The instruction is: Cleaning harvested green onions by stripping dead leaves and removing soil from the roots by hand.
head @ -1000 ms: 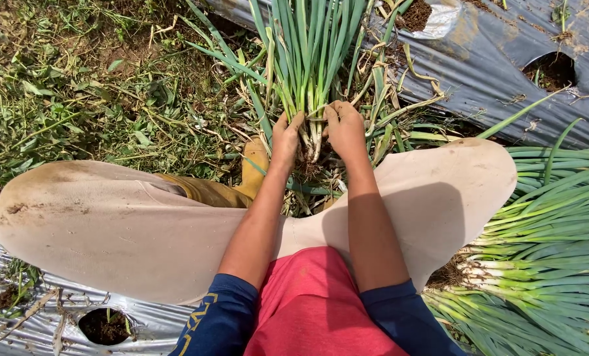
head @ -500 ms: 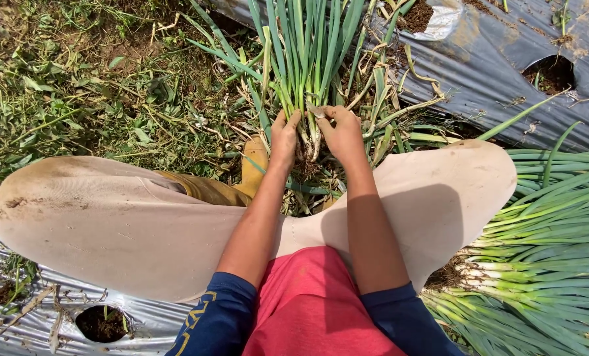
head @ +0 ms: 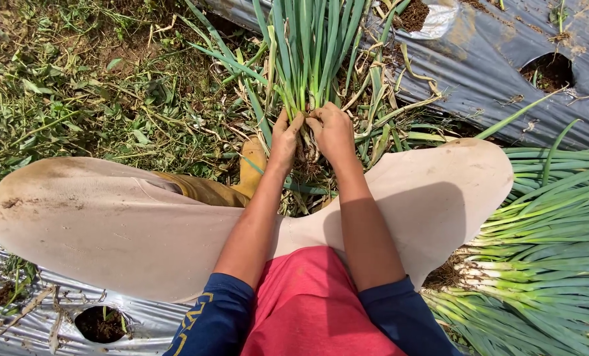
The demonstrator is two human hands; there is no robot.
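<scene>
A clump of green onions (head: pixel 308 46) stands upright ahead of me, its long green leaves reaching up out of view. My left hand (head: pixel 285 140) and my right hand (head: pixel 332 132) both grip the clump at its pale base, thumbs close together, with the muddy roots hanging just below my fingers. My forearms stretch forward over my beige trousers (head: pixel 110 224) and red shirt (head: pixel 314 303).
A pile of pulled green onions (head: pixel 545 257) lies at my right. Silver plastic mulch (head: pixel 492 72) with round planting holes (head: pixel 546 71) covers the bed ahead, and more sheet with a hole (head: pixel 101 323) lies at lower left. Weedy ground (head: pixel 77 92) is to the left. A yellow boot (head: pixel 251 165) shows beneath my left arm.
Both hands stay clamped on the clump's base; they have shifted very slightly, and the view has barely moved.
</scene>
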